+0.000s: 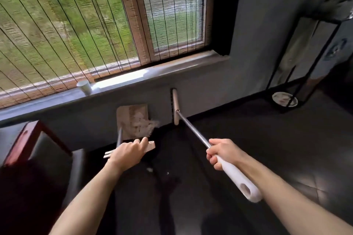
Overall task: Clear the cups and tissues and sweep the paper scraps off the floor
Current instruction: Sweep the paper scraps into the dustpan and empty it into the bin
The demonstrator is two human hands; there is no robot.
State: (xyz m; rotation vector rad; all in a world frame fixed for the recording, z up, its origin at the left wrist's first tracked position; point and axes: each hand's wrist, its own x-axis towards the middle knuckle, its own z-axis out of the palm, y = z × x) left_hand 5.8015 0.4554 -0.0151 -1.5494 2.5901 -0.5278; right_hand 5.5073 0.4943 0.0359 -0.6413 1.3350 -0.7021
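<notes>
While the sweeping looks mostly done from the head view, it's not finished imo. So the left hand (127, 151) is curled over the top end of the dustpan (131, 118) handle, and the right hand (222, 151) is wrapped tight round the broom (191, 126), right where the white grip meets the metal pole. A heap of paper scraps (143, 127) sits in the pan by the wall, but a couple of white bits (150, 169) lie on the dark floor (248, 139) closer in. One cup (85, 86) stands on the window sill (162, 72), not cleared yet. Can't spot any tissues.
</notes>
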